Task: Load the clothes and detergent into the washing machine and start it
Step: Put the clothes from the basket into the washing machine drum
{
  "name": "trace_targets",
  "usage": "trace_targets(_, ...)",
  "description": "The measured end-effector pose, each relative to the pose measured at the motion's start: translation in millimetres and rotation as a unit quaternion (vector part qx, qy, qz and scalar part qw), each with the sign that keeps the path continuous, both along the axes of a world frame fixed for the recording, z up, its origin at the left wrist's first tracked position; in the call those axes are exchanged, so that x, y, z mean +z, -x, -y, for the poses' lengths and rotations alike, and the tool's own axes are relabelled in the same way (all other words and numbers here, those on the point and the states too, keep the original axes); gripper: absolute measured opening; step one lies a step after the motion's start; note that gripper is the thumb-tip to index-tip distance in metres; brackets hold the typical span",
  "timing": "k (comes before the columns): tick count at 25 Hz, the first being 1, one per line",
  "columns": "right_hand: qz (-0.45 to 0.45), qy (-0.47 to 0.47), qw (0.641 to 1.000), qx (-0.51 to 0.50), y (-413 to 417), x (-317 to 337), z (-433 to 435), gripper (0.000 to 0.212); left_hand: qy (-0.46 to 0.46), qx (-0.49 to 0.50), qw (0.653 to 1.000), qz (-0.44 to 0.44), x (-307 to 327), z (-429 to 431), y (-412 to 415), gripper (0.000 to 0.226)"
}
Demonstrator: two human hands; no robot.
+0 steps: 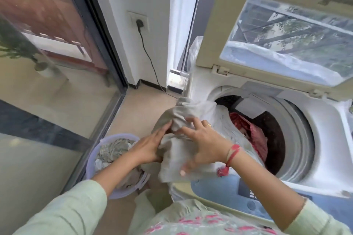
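A top-loading white washing machine (322, 135) stands at the right with its lid (282, 30) raised. Red patterned cloth (254, 135) and pale cloth lie inside its drum. Both hands hold a bundled beige garment (183, 116) above the drum's left rim. My left hand (149, 145) grips the bundle from the left side. My right hand (204, 143), with a ring and a red wrist thread, clutches it from the right. Below the left forearm sits a lilac laundry basket (93, 160) holding several more clothes. No detergent is visible.
The machine's blue control panel (242, 194) lies under my right forearm. A wall socket (139, 22) with a black cable running down to the floor is behind. A glass sliding door (47, 63) fills the left side. Beige floor tiles lie between door and machine.
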State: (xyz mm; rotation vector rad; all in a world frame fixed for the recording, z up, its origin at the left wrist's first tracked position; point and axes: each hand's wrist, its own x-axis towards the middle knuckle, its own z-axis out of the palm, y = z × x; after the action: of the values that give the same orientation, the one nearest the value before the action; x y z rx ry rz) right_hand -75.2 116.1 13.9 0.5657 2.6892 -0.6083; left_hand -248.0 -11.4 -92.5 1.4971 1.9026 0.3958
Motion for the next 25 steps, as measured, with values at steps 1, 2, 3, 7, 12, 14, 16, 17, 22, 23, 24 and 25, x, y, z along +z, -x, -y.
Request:
trace_targets(1,0.003,-0.008,1.000,0.007,-7,0,3,0.097,-0.014,0.035,0.999,-0.010,0,1,-2,0.126)
trace_targets(2,-0.004,-0.006,1.000,-0.006,-12,-3,5,0.091,-0.025,0.075,0.997,-0.024,0,-1,-2,0.121)
trace_targets(3,-0.018,0.008,0.999,-0.028,-14,-6,5,0.084,-0.038,0.108,0.993,-0.029,3,-5,0,0.110)
trace_targets(7,-0.109,0.119,0.983,-0.089,-15,-11,-7,0.045,-0.061,0.133,0.989,0.024,31,-27,-2,0.031)
trace_targets(12,-0.301,-0.010,0.941,-0.157,-82,28,-63,0.036,-0.262,0.236,0.928,-0.118,108,-56,-60,0.045)
trace_targets(14,-0.350,-0.146,0.902,-0.204,-133,49,-93,0.052,-0.377,0.149,0.883,-0.234,141,-81,-110,0.056)
trace_targets(16,-0.319,-0.310,0.857,-0.260,-176,50,-117,0.070,-0.374,0.068,0.880,-0.284,151,-117,-153,0.060)
trace_targets(17,-0.276,-0.377,0.841,-0.272,-190,41,-126,0.075,-0.303,0.021,0.911,-0.279,146,-135,-168,0.065)
trace_targets(22,0.278,-0.074,0.953,-0.093,-184,-46,-147,0.081,0.146,-0.203,0.951,-0.185,100,-157,-163,0.071)
trace_targets(23,0.334,-0.006,0.939,-0.084,-172,-52,-144,0.079,0.112,-0.178,0.962,-0.172,97,-150,-146,0.072)
trace_targets(24,0.323,0.015,0.941,-0.095,-156,-50,-141,0.075,0.075,-0.132,0.973,-0.173,95,-142,-127,0.079)
trace_targets(25,0.252,-0.004,0.962,-0.110,-139,-47,-137,0.074,0.041,-0.090,0.974,-0.201,93,-135,-107,0.091)
